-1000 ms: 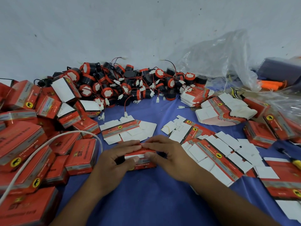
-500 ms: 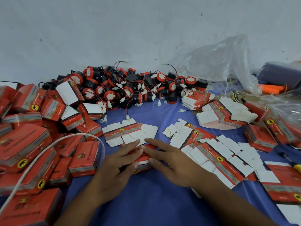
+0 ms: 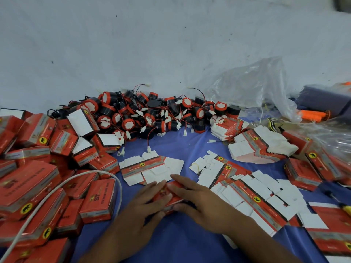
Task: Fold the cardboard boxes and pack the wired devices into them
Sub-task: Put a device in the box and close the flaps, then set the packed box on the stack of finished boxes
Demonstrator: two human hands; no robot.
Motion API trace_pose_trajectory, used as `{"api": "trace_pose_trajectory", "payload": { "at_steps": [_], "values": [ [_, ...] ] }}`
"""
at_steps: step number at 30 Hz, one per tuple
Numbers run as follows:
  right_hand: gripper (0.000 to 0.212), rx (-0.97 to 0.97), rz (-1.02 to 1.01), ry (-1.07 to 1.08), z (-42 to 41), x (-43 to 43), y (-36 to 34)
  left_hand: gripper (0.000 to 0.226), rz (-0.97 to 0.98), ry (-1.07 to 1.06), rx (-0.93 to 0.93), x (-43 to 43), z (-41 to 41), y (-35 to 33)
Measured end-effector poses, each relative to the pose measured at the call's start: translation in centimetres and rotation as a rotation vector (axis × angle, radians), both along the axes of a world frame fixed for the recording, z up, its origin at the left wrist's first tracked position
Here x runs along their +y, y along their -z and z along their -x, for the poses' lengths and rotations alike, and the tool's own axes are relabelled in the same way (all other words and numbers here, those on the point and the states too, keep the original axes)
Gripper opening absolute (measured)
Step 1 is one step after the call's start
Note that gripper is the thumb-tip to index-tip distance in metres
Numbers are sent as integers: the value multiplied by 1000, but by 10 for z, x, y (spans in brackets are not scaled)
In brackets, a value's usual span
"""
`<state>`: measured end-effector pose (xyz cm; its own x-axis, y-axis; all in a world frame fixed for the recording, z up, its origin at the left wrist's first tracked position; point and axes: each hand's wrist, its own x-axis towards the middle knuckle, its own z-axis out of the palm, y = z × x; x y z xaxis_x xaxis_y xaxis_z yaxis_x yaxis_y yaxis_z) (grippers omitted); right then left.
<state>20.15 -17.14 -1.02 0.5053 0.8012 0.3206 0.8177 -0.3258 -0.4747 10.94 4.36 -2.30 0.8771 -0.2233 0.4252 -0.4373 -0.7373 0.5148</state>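
Note:
A small red cardboard box [image 3: 167, 196] lies on the blue cloth in front of me, held between both hands. My left hand [image 3: 140, 209] grips its left side, fingers over the top and thumb at the front. My right hand [image 3: 201, 204] holds its right side, fingers laid across the top and thumb under the front edge. Flat unfolded red-and-white box blanks [image 3: 152, 169] lie just beyond the box, and more blanks [image 3: 252, 198] fan out to the right. A pile of round black-and-red wired devices [image 3: 152, 114] sits at the back against the wall.
Folded red boxes [image 3: 34, 179] are heaped on the left, with a white cable [image 3: 62, 185] arching over them. More red boxes [image 3: 303, 173], stacked blanks [image 3: 258, 147], a clear plastic bag [image 3: 252, 88] and an orange tool [image 3: 313, 114] stand at the right. A screwdriver [image 3: 341, 205] lies far right.
Both hands stay on the small red box while the fingers shift across its top, flattening over the lid. The view has tilted up slightly.

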Motion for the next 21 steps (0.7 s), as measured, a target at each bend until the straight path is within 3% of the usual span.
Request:
{"api": "trace_pose_trajectory", "payload": {
  "at_steps": [4,8,10,13,18,21],
  "values": [
    [44,21,-92,32,4,3,-2,35,244,-61,-67,-5,1,-1],
    [60,2,-114,26,8,9,1,28,446,-160,-6,-5,1,-7],
    [55,7,-165,36,7,10,2,33,443,-143,60,-6,1,-7],
    [48,52,-201,49,4,9,1,61,395,-109,177,-6,4,-5],
    [47,57,-144,17,7,6,-5,53,396,-106,124,-7,5,-9],
    [47,50,-143,33,8,-1,-21,62,477,-111,150,-8,5,-9]
  ]
}}
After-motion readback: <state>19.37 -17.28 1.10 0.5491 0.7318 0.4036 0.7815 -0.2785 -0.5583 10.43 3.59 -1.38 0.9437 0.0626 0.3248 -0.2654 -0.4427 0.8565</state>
